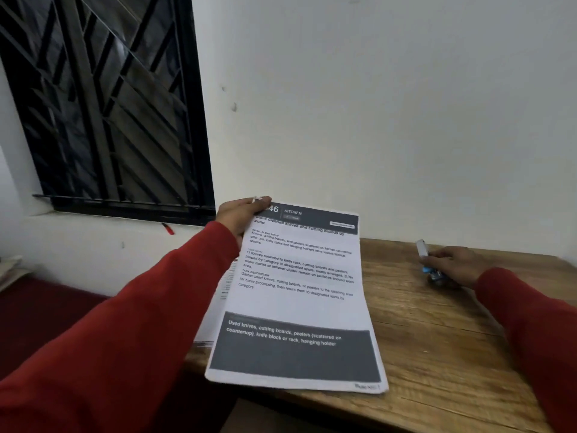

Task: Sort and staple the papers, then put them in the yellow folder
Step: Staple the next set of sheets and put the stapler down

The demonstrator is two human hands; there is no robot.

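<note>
So the papers [296, 295] sat over the left part of the surface [437, 339], far corner held up by the left hand [242, 214]. The stapler [432, 267] was off to the right under the right hand [456, 265], near the wall [374, 104]. Window [103, 101] was up on the left, behind everything.

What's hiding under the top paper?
More papers peek out along the left edge of the top paper, held by the left hand. Under them is the table. How many sheets is hidden.
</note>
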